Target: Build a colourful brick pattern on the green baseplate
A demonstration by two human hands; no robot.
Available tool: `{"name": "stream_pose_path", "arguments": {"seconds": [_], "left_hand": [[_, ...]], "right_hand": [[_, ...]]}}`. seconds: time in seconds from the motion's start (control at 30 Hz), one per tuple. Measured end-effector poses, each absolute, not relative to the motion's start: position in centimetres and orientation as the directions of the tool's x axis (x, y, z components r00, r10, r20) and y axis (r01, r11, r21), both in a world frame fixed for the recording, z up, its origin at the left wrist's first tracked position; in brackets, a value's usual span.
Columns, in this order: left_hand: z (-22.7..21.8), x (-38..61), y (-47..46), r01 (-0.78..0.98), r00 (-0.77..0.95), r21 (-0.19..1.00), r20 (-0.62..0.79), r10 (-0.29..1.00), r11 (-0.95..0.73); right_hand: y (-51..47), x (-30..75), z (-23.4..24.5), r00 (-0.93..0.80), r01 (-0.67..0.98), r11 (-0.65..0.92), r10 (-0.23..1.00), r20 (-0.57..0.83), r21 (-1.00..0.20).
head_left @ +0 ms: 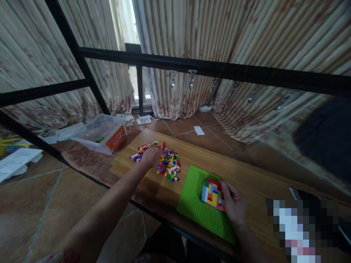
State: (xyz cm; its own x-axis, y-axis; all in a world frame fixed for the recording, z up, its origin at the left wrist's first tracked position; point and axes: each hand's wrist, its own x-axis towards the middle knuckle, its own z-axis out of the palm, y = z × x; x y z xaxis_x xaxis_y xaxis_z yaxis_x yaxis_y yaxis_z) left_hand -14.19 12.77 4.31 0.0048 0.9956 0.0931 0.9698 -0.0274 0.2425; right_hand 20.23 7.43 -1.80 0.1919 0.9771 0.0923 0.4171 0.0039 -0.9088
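My left hand [151, 157] reaches over a spread pile of small coloured toy bricks [171, 162] on the wooden table. Its back faces me, and the fingertips are hidden among the bricks, so I cannot tell what they grip. My right hand [237, 202] is closed on the right edge of a multicoloured toy brick build [211, 193], thumb on its near side. The build is a rectangular block with a red row along its far edge. It lies on or just above a green studded baseplate [192, 204]; the contact is not visible.
A clear plastic box [95, 133] with an orange label stands beyond the table's [246, 168] left end. A black metal rail [175, 62] crosses in front of the curtains [186, 33]. A dark flat object [309, 201] lies at the right, beside a pixelated area.
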Motion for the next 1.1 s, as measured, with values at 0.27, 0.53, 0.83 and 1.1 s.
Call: {"name": "stream_pose_path", "arguments": {"seconds": [0.27,0.53,0.83,1.1], "left_hand": [[4.4,-14.2,13.8,0.98,0.065,0.186,0.066,0.996,-0.076],[5.7,-12.3,11.1,0.881,0.043,0.46,0.161,0.986,-0.114],[2.7,-0.3,6.9,0.113,0.111,0.981,-0.171,0.979,0.158],[2.9,2.3,8.3,0.048,0.048,0.962,-0.271,0.961,0.269]], "right_hand": [[7.5,19.7,-1.5,0.198,0.369,0.064,0.969,0.146,-0.927],[7.7,19.9,-1.7,0.207,0.31,0.048,0.971,0.117,-0.95],[8.0,19.8,-1.6,0.187,0.338,0.078,0.971,0.148,-0.938],[8.0,19.7,-1.3,0.173,0.341,0.113,0.968,0.18,-0.933]]}}
